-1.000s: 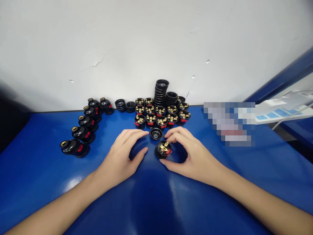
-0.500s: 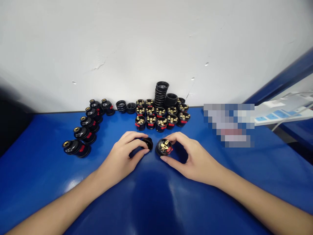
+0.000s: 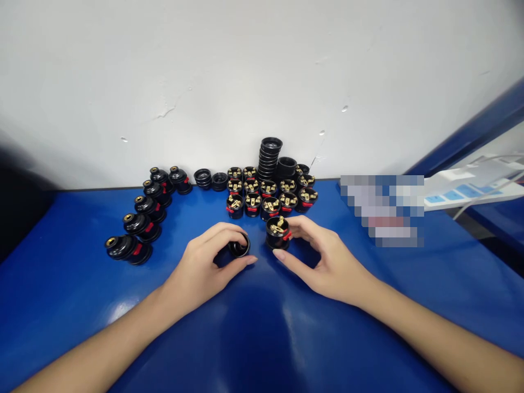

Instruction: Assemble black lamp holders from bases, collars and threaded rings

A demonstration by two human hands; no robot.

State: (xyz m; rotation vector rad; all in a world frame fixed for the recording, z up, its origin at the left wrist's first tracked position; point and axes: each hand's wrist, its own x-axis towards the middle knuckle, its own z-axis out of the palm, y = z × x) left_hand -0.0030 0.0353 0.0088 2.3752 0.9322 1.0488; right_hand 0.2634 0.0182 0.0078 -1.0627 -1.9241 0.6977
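Observation:
My left hand [image 3: 213, 252] has curled fingers around a small black cap [image 3: 247, 249], its round opening facing up and toward me. One fingertip reaches into the cap's opening, and the thumb extends past its near side. My right hand [image 3: 327, 256] grips a black lamp socket body [image 3: 277, 240] with brass contacts on top and a red switch on its right side. That socket body stands upright, fingers behind it and thumb at its lower front. A small gap separates the cap from the socket body.
Several socket bodies [image 3: 252, 205] stand in rows behind my hands. A tall stack of black rings [image 3: 270, 158] rises behind them. Closed lamp sockets [image 3: 141, 226] line the left; two loose black rings [image 3: 202, 178] sit near the wall. A pixelated patch [image 3: 382, 210] covers something at right.
The cap has moved slightly left and turned its opening more toward me. My right hand has brought the socket body more upright and a little farther from me.

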